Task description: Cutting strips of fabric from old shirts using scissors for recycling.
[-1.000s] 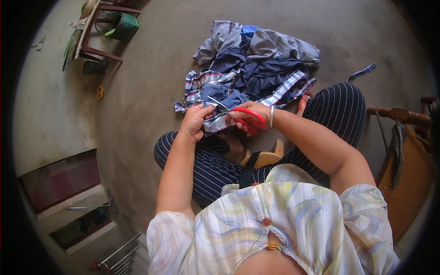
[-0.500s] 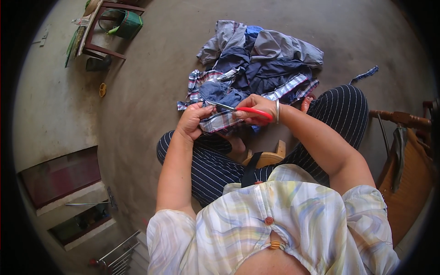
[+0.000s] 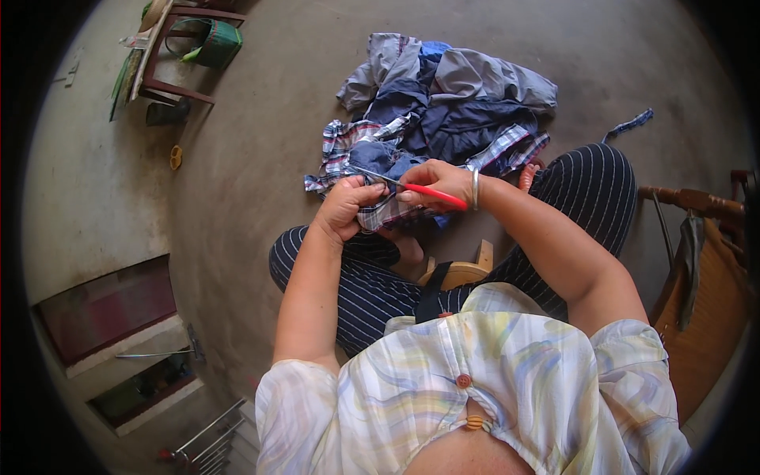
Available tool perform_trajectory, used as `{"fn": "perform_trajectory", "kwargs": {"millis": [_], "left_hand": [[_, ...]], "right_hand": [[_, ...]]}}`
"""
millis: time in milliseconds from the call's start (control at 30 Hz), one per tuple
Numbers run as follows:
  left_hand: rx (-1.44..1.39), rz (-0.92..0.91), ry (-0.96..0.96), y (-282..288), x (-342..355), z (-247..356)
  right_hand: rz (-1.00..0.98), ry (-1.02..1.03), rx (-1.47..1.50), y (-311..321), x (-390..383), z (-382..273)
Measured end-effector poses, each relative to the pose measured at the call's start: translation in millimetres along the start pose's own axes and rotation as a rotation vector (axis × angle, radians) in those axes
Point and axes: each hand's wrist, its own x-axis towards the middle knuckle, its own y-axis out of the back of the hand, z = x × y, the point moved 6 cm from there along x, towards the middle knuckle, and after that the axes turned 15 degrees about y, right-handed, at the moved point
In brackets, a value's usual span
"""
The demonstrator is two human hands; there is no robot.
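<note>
1. Well, I count two bare hands at work here, one pair of red-handled scissors (image 3: 435, 195) and one heap of clothes (image 3: 491, 83) on the floor.
2. The scissors sit in the right hand (image 3: 443, 180), its fingers and thumb closed around the handles; one silvery bangle (image 3: 475, 190) circles that wrist.
3. They point to the person's left and slightly away, the long axis slanting across the body, tips over the heap's near edge, just beyond the left hand (image 3: 342, 207).
4. That left hand pinches plaid cloth (image 3: 388, 214) between thumb and fingers, beside the blades. Whether the blades touch it, I can't tell.
5. Apart to the right lies one narrow plaid strip (image 3: 632, 123).
6. One low wooden stool (image 3: 459, 275) shows between two pinstriped legs.
</note>
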Motion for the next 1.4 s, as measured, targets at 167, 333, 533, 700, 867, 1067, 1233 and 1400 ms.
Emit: {"fn": "perform_trajectory", "kwargs": {"millis": [167,333,533,700,867,1067,1233,1400], "left_hand": [[0.015,0.014,0.0,1,-2,7],[0.027,-0.037,0.041,1,-2,9],[0.047,-0.06,0.081,-4,4,4],[0.058,-0.102,0.055,-3,5,5],[0.047,0.074,-0.073,-5,-1,20],[-0.043,-0.031,-0.842,-22,-105,99],[-0.024,0.113,-1.029,-29,-153,145],[-0.004,-0.082,-1.009,-81,-135,157]], "right_hand": [[-0.056,0.021,-0.061,4,-2,-9],[-0.063,0.04,-0.077,4,-2,-13],[-0.047,0.091,-0.083,1,-1,-13],[-0.005,0.026,0.026,3,0,-7],[0.224,0.055,-0.124,36,3,-1],[0.661,0.057,-1.068,110,-17,-11],[0.884,0.139,-0.594,111,-25,-36],[0.499,0.791,0.003,58,-23,-157]]}}
